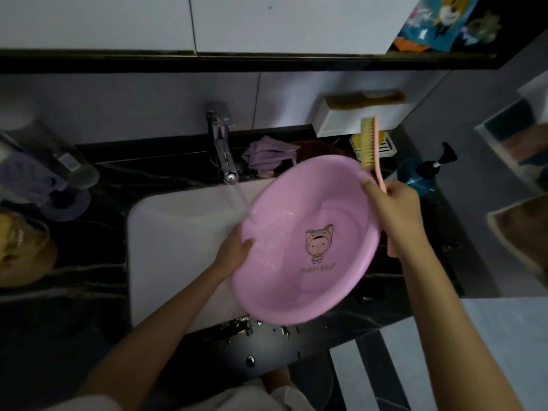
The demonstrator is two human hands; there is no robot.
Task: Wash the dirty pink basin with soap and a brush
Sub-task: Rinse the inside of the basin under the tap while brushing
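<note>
The pink basin (pixel 308 209), with a cartoon print inside, is tilted over the white sink (pixel 178 232). Water runs from the chrome tap (pixel 224 155) onto the basin's left inner wall, where drops and suds show. My left hand (pixel 234 250) grips the basin's left rim, thumb inside. My right hand (pixel 391 212) holds the right rim and also grips a pink brush (pixel 372 149) with pale bristles; the brush head points up and away, and its handle end sticks out below my wrist.
A black marble counter (pixel 98 262) surrounds the sink. Behind lie a purple cloth (pixel 267 152), a yellow soap on a white rack (pixel 373 146) and a blue pump bottle (pixel 424 173). A white wall box holds a brown comb (pixel 364 100). Clear jars stand at the left (pixel 59 161).
</note>
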